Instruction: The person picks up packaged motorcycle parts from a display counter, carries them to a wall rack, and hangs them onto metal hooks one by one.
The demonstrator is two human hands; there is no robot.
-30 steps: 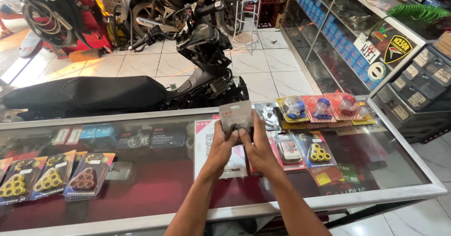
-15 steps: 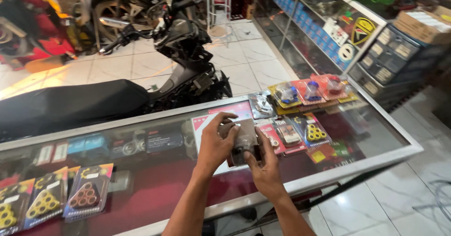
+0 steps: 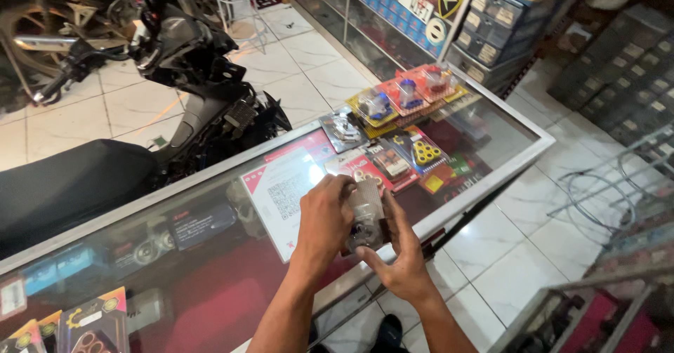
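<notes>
Both hands raised over the glass surface (image 3: pixel 491 149), near its front edge; left hand (image 3: pixel 324 219) curled over the top left of a clear blister pack (image 3: pixel 366 216), grip closed on it; right hand (image 3: pixel 400 255) under and beside the pack, fingers (image 3: pixel 397 216) closed up its right side; pack held between the two hands, above the surface, dark round part visible inside; white printed sheet (image 3: pixel 281 191) lies just beyond the hands; coloured packs (image 3: pixel 400 100) at the far right corner; black motorcycle (image 3: pixel 175 58) stands behind.
</notes>
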